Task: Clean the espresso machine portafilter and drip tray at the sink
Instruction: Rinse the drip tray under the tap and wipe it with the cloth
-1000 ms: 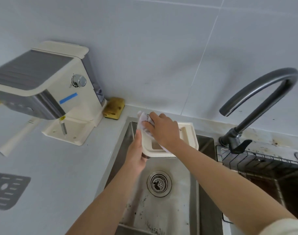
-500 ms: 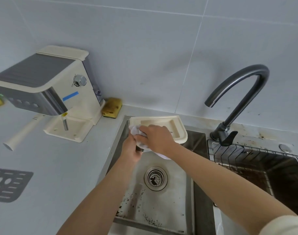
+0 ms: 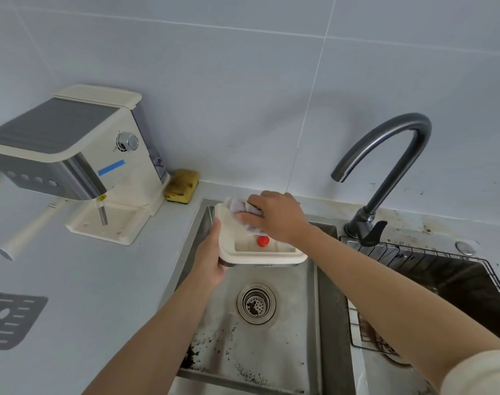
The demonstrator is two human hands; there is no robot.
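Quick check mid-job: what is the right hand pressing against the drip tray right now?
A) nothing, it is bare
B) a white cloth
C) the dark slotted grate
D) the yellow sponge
B: the right hand bunches a white cloth against the far inner edge of the drip tray, which the left hand holds over the sink; the yellow sponge lies on the counter beside the espresso machine.

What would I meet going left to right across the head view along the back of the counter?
Espresso machine → sponge → drip tray, held over the sink → faucet → wire rack.
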